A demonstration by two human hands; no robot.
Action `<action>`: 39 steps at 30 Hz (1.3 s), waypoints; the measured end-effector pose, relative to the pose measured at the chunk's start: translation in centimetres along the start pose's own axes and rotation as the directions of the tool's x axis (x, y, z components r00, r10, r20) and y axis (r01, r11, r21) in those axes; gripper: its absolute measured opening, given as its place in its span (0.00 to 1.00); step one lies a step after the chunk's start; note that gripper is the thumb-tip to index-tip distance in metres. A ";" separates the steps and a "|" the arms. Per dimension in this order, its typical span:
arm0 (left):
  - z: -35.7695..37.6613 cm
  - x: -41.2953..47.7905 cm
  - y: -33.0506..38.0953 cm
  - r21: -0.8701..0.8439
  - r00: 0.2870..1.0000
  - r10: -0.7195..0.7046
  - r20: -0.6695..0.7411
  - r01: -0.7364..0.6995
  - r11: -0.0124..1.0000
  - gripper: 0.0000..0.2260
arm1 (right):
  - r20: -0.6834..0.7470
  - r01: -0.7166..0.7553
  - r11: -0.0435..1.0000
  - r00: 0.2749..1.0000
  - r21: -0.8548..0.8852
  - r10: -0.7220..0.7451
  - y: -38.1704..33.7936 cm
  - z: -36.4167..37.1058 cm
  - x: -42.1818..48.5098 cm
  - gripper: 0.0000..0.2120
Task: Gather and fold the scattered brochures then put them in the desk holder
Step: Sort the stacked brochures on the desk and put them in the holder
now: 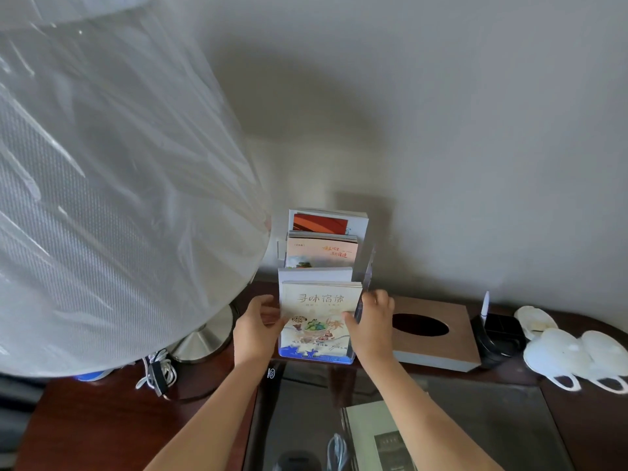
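A clear tiered desk holder [366, 266] stands against the wall at the back of the desk, with brochures in each tier. A cream brochure [321, 302] with brown characters and a food picture stands in the front tier. My left hand [258, 329] grips its left edge. My right hand [372, 321] grips its right edge, thumb on the cover. Behind it stand a white stack [314, 274], a pink brochure [321, 253] and an orange-and-white one [326, 223].
A big plastic-wrapped lampshade [112, 185] fills the left, its metal base [204, 341] beside the holder. Right of the holder sit a brown tissue box [438, 331], a black pen stand [496, 334] and white slippers [574, 351]. A paper [370, 430] lies on the glass pad.
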State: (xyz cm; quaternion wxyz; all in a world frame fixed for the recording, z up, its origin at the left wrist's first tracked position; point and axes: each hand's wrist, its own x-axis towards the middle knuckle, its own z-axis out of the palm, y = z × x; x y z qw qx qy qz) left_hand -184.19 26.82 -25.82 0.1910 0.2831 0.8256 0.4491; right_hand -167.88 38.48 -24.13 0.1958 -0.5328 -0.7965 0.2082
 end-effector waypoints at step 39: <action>-2.6 -3.4 2.9 -0.082 0.964 -0.037 0.263 0.060 0.995 0.08 | 0.132 -0.248 0.931 0.967 0.266 0.220 -0.4 -7.0 -4.2 0.07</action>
